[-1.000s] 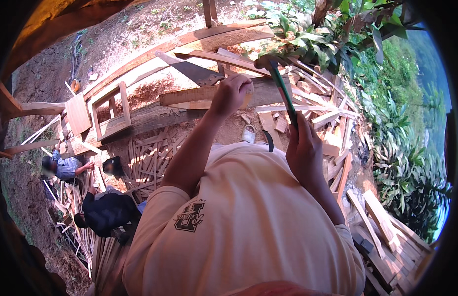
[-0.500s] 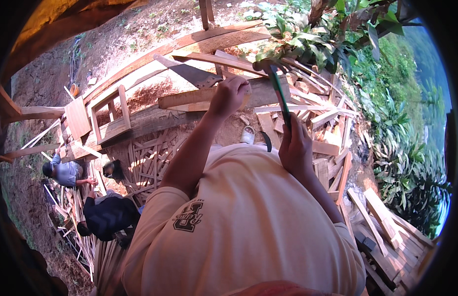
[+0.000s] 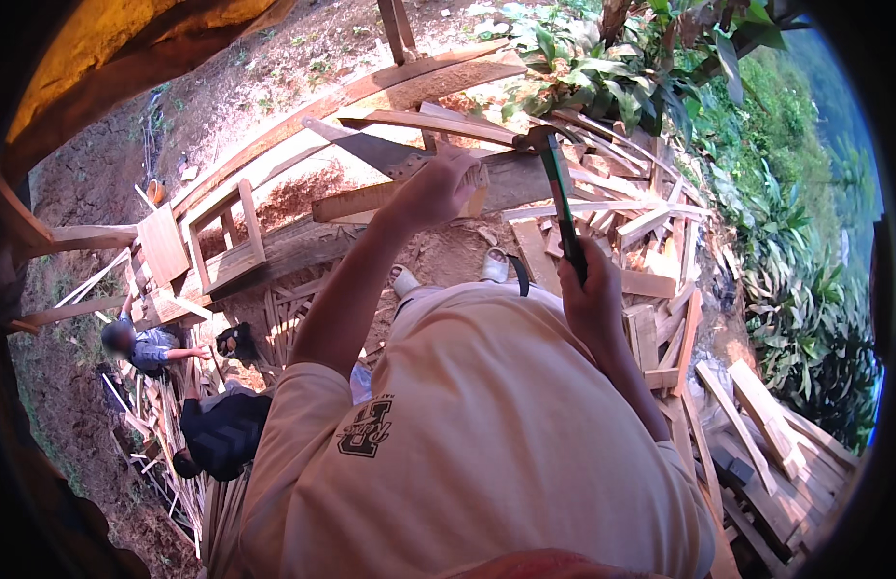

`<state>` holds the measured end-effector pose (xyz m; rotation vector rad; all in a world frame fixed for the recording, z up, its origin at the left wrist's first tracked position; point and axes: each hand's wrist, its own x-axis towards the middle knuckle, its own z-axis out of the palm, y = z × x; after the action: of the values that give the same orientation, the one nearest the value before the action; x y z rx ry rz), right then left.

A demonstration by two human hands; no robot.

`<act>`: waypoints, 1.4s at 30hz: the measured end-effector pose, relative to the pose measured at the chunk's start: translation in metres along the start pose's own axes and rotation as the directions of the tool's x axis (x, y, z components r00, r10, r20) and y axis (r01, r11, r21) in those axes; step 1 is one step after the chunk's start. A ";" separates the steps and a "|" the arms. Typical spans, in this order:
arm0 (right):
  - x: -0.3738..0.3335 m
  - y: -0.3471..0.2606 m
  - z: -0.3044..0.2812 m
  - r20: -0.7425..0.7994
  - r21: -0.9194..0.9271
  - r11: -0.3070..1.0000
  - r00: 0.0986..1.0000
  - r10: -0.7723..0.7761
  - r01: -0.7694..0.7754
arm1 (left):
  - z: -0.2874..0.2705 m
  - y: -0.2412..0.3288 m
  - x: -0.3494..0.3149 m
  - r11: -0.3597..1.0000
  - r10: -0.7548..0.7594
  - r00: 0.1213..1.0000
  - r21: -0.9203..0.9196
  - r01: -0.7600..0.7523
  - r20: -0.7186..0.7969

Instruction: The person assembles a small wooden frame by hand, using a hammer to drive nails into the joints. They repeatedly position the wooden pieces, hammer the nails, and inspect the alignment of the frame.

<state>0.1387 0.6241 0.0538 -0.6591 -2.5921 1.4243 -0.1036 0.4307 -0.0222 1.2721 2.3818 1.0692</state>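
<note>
My right hand (image 3: pixel 594 289) is wrapped round the black grip of a hammer (image 3: pixel 561 198). The hammer stands upright, its green shaft rising to a dark head near the end of a thick beam (image 3: pixel 520 181). My left hand (image 3: pixel 433 191) is over the same beam, fingers bent against a short, pale wood block (image 3: pixel 478 191); its fingertips are partly hidden. Just beyond that hand, a handsaw (image 3: pixel 366 147) lies with its wide blade pointing to the far left.
A wooden frame (image 3: pixel 226 232) and a flat board (image 3: pixel 164 243) rest on the long timber to the left. Two people, one in a dark top (image 3: pixel 226 432), are at lower left among thin sticks. Scrap wood (image 3: pixel 650 227) is heaped at right, beside leafy plants (image 3: pixel 795 299).
My left hand has shifted a little left and its fingers have loosened beside the block. The hammer has tipped slightly and its head sits lower. Both sandals now show.
</note>
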 end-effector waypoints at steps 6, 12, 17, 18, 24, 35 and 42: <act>-0.008 0.018 0.015 0.096 0.074 0.996 0.994 0.044 -0.051 | -0.003 -0.008 -0.006 0.936 0.006 1.000 0.352 -0.012 0.018; 0.000 -0.016 0.006 0.053 -0.049 0.995 0.995 -0.084 0.087 | 0.000 -0.028 0.005 0.840 -0.061 0.997 0.542 0.028 0.045; 0.007 -0.004 0.026 0.081 -0.198 0.979 0.996 -0.036 0.051 | -0.004 -0.012 0.010 0.744 -0.132 0.991 0.663 0.087 0.017; 0.007 -0.006 0.025 0.089 -0.193 0.981 0.996 -0.020 0.037 | -0.006 -0.002 0.011 0.762 -0.251 0.967 0.625 0.172 0.040; 0.001 -0.057 -0.003 -0.085 -0.091 0.986 0.985 -0.149 0.141 | 0.001 -0.014 0.002 0.783 -0.284 0.959 0.583 0.217 0.025; 0.004 -0.083 -0.025 -0.084 -0.136 0.977 0.980 -0.179 0.166 | 0.006 -0.020 0.000 0.779 -0.291 0.957 0.581 0.235 0.003; 0.018 -0.020 0.024 0.169 -0.307 0.952 0.985 0.037 0.017 | 0.004 -0.014 0.001 0.793 -0.283 0.958 0.571 0.214 0.035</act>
<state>0.1092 0.6036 0.0554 -0.6060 -2.9871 1.1339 -0.1112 0.4283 -0.0346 1.0776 2.7722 0.1942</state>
